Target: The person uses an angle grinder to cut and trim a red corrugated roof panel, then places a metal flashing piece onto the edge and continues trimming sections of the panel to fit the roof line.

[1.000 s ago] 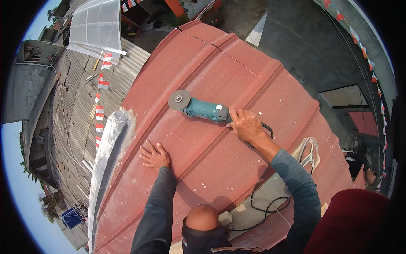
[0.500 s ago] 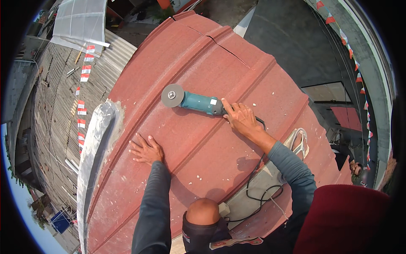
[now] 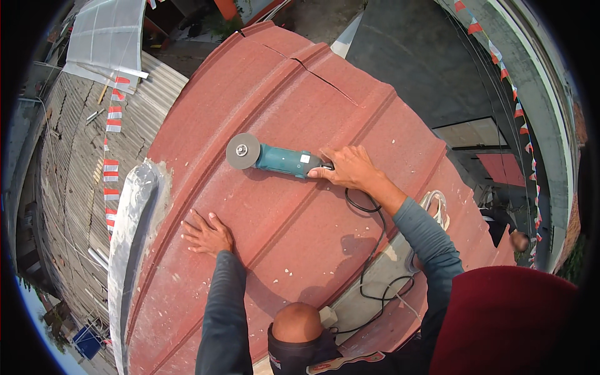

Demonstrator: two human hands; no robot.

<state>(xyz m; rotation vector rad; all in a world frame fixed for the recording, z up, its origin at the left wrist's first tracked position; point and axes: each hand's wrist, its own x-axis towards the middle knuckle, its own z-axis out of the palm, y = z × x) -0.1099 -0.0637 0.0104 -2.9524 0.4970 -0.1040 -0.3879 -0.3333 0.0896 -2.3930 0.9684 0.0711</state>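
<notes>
My right hand (image 3: 350, 167) grips the rear end of a teal angle grinder (image 3: 281, 161), which lies sideways over the red ribbed metal roof (image 3: 294, 244), its grey disc (image 3: 243, 151) pointing left. Whether the tool rests on the metal I cannot tell. Its black cord (image 3: 365, 275) loops down to the right. My left hand (image 3: 206, 234) lies spread on the roof, right of a raised ridge. A crack (image 3: 325, 80) crosses the upper part of the sheet. A bare knee (image 3: 297, 322) shows at the bottom centre.
A pale coated strip (image 3: 131, 231) edges the roof at left, beside corrugated roofing (image 3: 75, 156) and flag bunting (image 3: 111, 169). A lower dark surface (image 3: 412, 56) lies beyond the right edge. Another person (image 3: 500, 228) is low at right. Dark red fabric (image 3: 494, 319) fills the lower right.
The view has shifted, moving the scene leftward. My right hand has moved forward along the grinder's rear, and the grinder sits slightly lower on the roof. My left hand stays spread.
</notes>
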